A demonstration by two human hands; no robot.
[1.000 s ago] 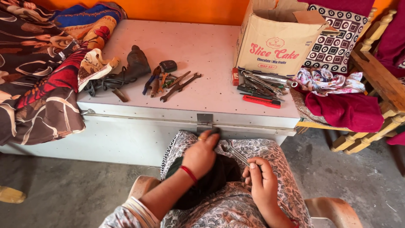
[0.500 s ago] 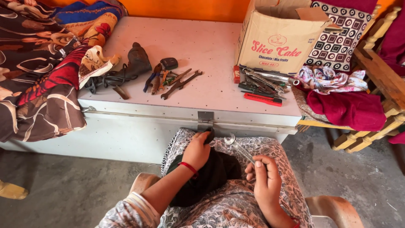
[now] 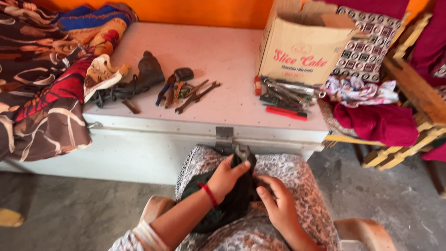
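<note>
lower centre of frame: your left hand [image 3: 227, 176] grips dark cloth [image 3: 232, 202] wrapped around metal wrench [image 3: 242, 152] on lap; right hand [image 3: 278, 202] pinches cloth edge. wrench likely heavy, stiff, maybe greasy (only head shows); hold through soft cloth, mid-shaft.

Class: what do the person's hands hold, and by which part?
Both the left hand and right hand grip a dark cloth wrapped around a metal tool; only its tip shows.

Bare white metal trunk lid [image 3: 223, 60] lies open between the rusty spanners and pliers cluster [image 3: 183, 93] and the tan cardboard box [image 3: 302, 46], reachable from the front.
</note>
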